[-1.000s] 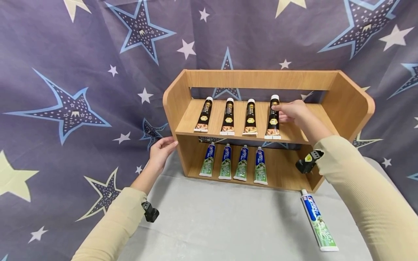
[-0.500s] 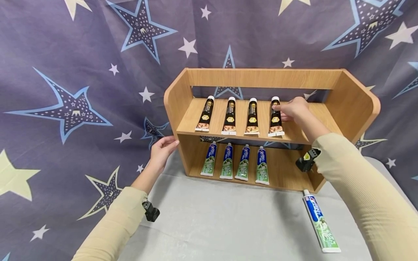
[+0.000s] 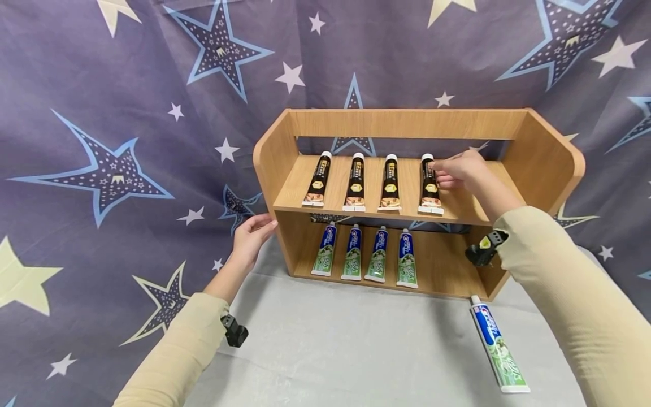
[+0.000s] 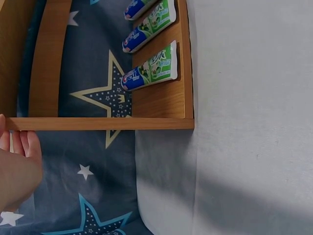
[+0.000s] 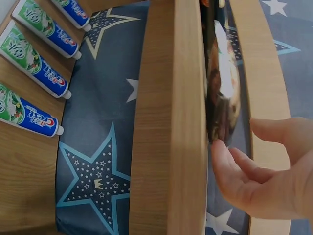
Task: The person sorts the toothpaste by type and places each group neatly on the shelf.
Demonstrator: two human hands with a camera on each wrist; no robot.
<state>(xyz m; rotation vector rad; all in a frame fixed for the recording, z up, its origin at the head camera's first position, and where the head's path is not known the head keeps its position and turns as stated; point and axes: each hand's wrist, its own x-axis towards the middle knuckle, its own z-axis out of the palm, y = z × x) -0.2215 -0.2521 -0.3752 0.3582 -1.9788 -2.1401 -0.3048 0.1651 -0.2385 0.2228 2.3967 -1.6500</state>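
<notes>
My right hand (image 3: 460, 169) is at the rightmost black toothpaste tube (image 3: 429, 186) on the upper shelf. In the right wrist view its thumb stands apart from this tube (image 5: 224, 93), and one fingertip is right at the tube's lower end. Several black tubes lie there in a spaced row, white caps toward the back. My left hand (image 3: 249, 240) touches the left side panel (image 3: 278, 164) of the wooden rack from outside; the left wrist view shows its fingers (image 4: 32, 144) against that panel. Several blue-green toothpaste tubes (image 3: 378, 254) lie in a row on the lower shelf.
One more blue-green toothpaste tube (image 3: 500, 345) lies on the grey tabletop (image 3: 325, 345), in front of the rack's right corner. A star-patterned curtain (image 3: 127, 73) hangs behind the rack. The rack's right side panel (image 3: 549, 152) rises beside the right forearm.
The rightmost black tube has come down into line with the row, its lower end shifting slightly right. My right hand has moved slightly right, off the tube's face. The left hand stays put.
</notes>
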